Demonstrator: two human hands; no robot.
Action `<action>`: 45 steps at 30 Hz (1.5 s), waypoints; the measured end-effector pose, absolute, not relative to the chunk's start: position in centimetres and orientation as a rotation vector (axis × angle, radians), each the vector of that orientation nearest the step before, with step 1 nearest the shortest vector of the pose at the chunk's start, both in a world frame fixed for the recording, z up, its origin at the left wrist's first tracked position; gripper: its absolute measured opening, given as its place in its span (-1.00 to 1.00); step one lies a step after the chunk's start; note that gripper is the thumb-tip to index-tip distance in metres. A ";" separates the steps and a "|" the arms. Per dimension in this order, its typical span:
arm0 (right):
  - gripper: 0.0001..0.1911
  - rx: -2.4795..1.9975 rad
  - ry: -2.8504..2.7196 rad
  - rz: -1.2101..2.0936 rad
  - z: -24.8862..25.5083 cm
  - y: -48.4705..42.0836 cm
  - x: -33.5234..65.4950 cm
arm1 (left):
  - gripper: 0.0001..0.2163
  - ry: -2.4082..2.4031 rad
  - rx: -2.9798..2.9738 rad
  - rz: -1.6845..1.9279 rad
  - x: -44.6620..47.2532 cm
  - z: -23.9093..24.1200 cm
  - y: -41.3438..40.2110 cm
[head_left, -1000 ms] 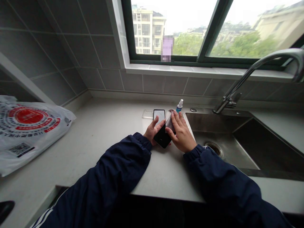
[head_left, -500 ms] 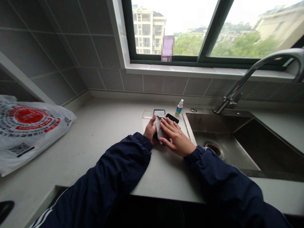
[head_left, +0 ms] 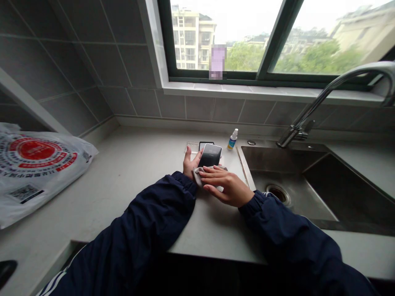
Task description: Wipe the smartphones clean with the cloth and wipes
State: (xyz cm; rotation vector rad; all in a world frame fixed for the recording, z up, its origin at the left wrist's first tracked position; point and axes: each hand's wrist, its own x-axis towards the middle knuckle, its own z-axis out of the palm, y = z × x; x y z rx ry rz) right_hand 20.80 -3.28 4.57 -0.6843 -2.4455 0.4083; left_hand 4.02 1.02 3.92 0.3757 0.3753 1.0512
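My left hand (head_left: 188, 166) supports a smartphone (head_left: 210, 156), its dark glossy face turned up and its thumb raised apart at the left. A crumpled grey cloth (head_left: 198, 176) lies over the phone's lower end. Across it stretches my right hand (head_left: 231, 188), fingers long and nearly flat, pressing the cloth down. The phone's lower end is hidden beneath cloth and fingers. Behind the phone, a dark-edged flat rectangle (head_left: 206, 144) rests on the counter, partly covered. Beside it is a clear, thin-rimmed piece (head_left: 190, 146) like a phone case.
A small white-capped spray bottle (head_left: 233, 139) with a blue and yellow label stands near the sink (head_left: 250, 172). The chrome faucet (head_left: 293, 130) arches at the right. A white plastic bag (head_left: 46, 158) with red print lies on the counter (head_left: 129, 164) at the left.
The right hand and cloth have slid down and slightly left to the phone's lower end, baring its upper face. The phone's top now points more away from me, and the left thumb has lifted.
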 end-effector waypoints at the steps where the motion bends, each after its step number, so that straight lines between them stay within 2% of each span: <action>1: -0.66 -0.694 -2.423 0.402 4.5 -3.3 20.8 | -0.17 0.369 0.380 1.046 4.0 3.9 1.0; 15: -0.66 -0.890 -2.308 0.252 4.2 -2.7 21.2 | -0.20 0.384 0.366 1.147 4.4 3.8 1.1; 28: -0.16 -1.326 -2.291 0.064 2.9 -1.8 21.4 | -0.30 0.289 0.474 1.005 5.1 4.1 0.5; 37: -0.14 -1.378 -2.227 0.032 2.3 -1.3 21.7 | -0.30 0.396 0.651 0.934 5.1 2.1 1.0; 45: -0.13 -1.263 -2.368 0.081 3.3 -1.9 21.5 | -0.36 0.394 0.514 1.003 5.6 3.5 0.7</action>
